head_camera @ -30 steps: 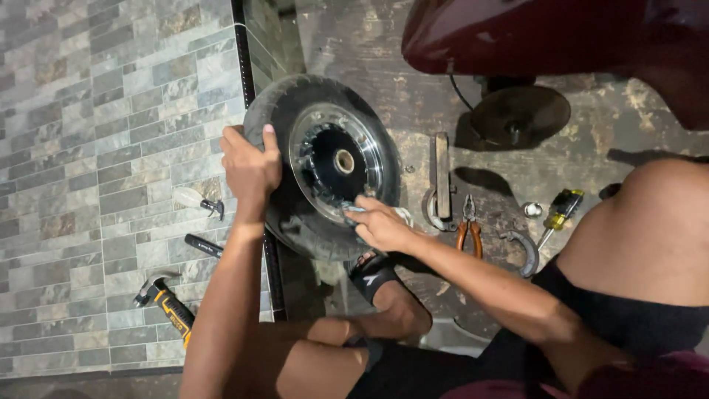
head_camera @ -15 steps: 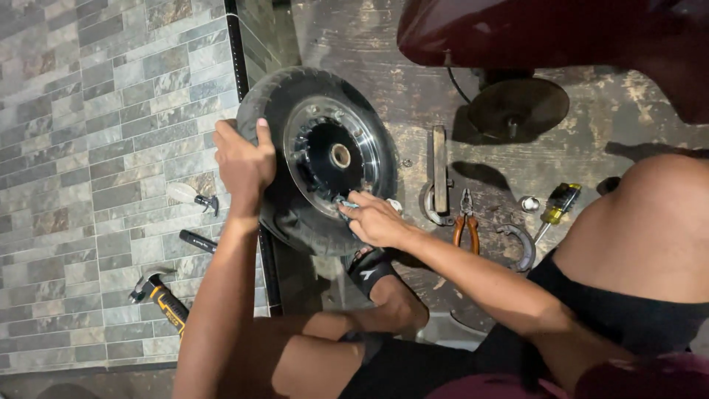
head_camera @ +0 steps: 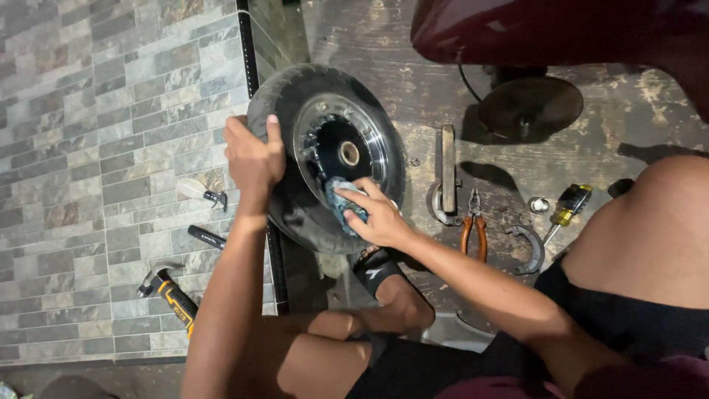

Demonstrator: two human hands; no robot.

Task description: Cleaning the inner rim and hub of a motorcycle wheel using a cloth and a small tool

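A small black wheel with a tyre (head_camera: 295,214) and a shiny metal rim (head_camera: 373,140) stands on edge on the floor in front of me. My left hand (head_camera: 253,155) grips the tyre's top left edge and steadies it. My right hand (head_camera: 373,214) presses a crumpled blue-grey cloth (head_camera: 340,201) against the lower part of the rim, below the hub hole (head_camera: 348,154).
A hammer (head_camera: 171,294) and two small tools (head_camera: 207,236) lie on the tiled floor at left. At right lie pliers with orange handles (head_camera: 473,222), a yellow-black screwdriver (head_camera: 565,207), curved brake shoes (head_camera: 528,247), a flat bar (head_camera: 447,166) and a round disc (head_camera: 528,103). A dark red vehicle body (head_camera: 546,29) overhangs.
My right hand has slid the cloth a little up the lower rim. The left hand keeps its grip on the tyre.
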